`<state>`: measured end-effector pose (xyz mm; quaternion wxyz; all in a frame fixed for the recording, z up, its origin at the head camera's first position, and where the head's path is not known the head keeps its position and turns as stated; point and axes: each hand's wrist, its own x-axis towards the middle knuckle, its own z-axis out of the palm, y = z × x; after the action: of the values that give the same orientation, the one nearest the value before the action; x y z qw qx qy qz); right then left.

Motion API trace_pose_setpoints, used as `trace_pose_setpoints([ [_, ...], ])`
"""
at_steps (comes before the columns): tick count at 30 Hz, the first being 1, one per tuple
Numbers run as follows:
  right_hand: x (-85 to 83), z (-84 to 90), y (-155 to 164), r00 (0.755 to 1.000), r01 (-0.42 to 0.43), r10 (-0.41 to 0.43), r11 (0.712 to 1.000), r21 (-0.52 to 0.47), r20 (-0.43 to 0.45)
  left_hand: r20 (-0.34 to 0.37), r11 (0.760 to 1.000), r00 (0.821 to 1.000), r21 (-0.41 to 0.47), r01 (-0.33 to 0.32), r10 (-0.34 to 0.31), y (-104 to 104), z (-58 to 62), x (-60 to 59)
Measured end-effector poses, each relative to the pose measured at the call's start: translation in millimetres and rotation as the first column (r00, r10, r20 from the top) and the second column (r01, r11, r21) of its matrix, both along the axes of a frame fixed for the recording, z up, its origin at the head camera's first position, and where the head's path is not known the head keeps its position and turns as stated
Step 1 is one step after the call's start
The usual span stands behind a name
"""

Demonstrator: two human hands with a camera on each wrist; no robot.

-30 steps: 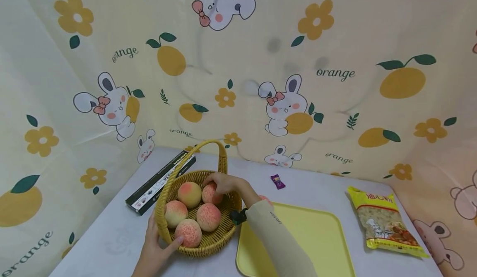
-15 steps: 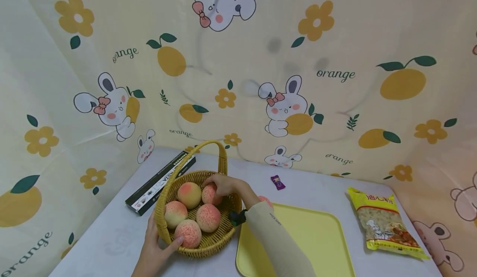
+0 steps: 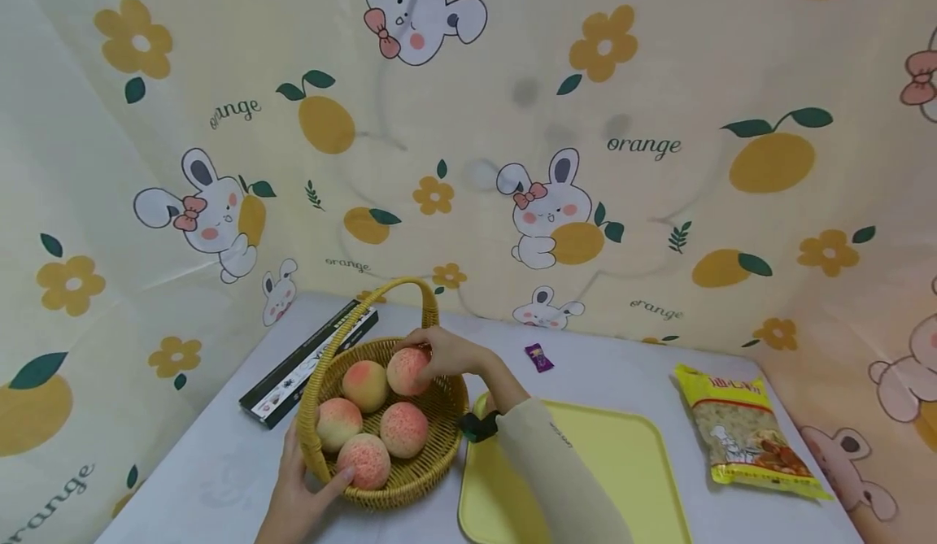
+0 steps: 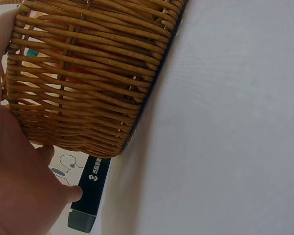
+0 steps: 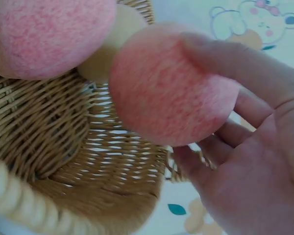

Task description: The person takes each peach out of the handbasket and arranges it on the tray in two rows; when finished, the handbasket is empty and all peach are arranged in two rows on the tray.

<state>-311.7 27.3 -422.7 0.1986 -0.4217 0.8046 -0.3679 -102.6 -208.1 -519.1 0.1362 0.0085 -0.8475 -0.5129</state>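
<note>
In the head view, a wicker basket (image 3: 428, 479) with a tall arched handle holds several pink and cream peaches. My right hand (image 3: 455, 350) pinches a speckled pink peach (image 3: 408, 371) between thumb and fingers at the basket's right back side. The right wrist view shows this held peach (image 5: 169, 90) up close, over the woven inside of the basket. My left hand (image 3: 296, 495) grips the basket's left rim, its thumb beside the front peach (image 3: 364, 461). In the left wrist view the same hand (image 4: 24, 181) lies along the basket's outer wall (image 4: 88, 73).
A yellow tray (image 3: 586, 463) lies right of the basket, partly under my right sleeve (image 3: 560, 471). Farther right is a yellow food packet (image 3: 747, 430). A small purple wrapped sweet (image 3: 539, 358) lies behind the tray. A long black-and-white box (image 3: 293, 377) lies left of the basket.
My right hand has lifted its peach a little, up and toward the back of the basket. The pink round thing by the sleeve is now hidden. The head view has shifted slightly.
</note>
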Motion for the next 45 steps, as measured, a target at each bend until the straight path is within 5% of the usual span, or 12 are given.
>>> trace_pose_setpoints([
  [18, 34.8, 32.4, 87, 0.997, 0.048, -0.035, 0.974, -0.223, 0.064, -0.062, 1.000, 0.998, 0.013, 0.010, -0.009, 1, -1.6, 0.3],
  [30, 47.3, 22.7, 163, 0.985, 0.165, -0.152, 0.965, -0.205, 0.076, -0.063, 1.000, 0.998, -0.005, 0.013, -0.014, -2, -4.7, 0.5],
  [45, 59.4, -1.8, 216, 0.957, 0.286, -0.273, 0.947, -0.149, 0.101, -0.045, 1.000, 0.999, -0.002, 0.020, -0.020, -2, -2.8, -0.9],
])
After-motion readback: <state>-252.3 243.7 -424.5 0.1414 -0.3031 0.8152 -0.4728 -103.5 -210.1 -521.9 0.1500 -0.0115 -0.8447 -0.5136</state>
